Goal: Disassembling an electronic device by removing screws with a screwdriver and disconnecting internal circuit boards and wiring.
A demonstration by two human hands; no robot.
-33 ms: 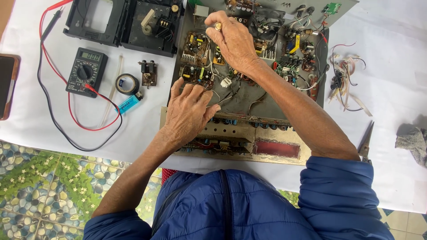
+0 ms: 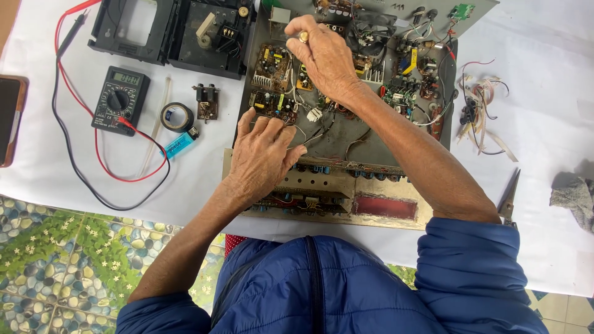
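An open grey metal chassis (image 2: 371, 139) lies in front of me on a white cloth, packed with circuit boards, capacitors and wires. My left hand (image 2: 263, 158) rests flat on its near left part, fingers apart, with the fingertips at a small green board (image 2: 272, 104). My right hand (image 2: 322, 55) reaches over the far boards with its fingers bunched together. A small brass-coloured round thing (image 2: 303, 36) shows at the knuckles. Whether it is gripped I cannot tell. White wires with a connector (image 2: 314, 114) run between my two hands.
Left of the chassis lie a black multimeter (image 2: 117, 99) with red and black leads, a tape roll (image 2: 176, 116), a blue lighter (image 2: 179, 145) and a black plastic casing (image 2: 173, 31). A phone (image 2: 9, 120) lies at the left edge. On the right are loose wires (image 2: 479, 111), scissors (image 2: 508, 198) and a grey rag (image 2: 572, 195).
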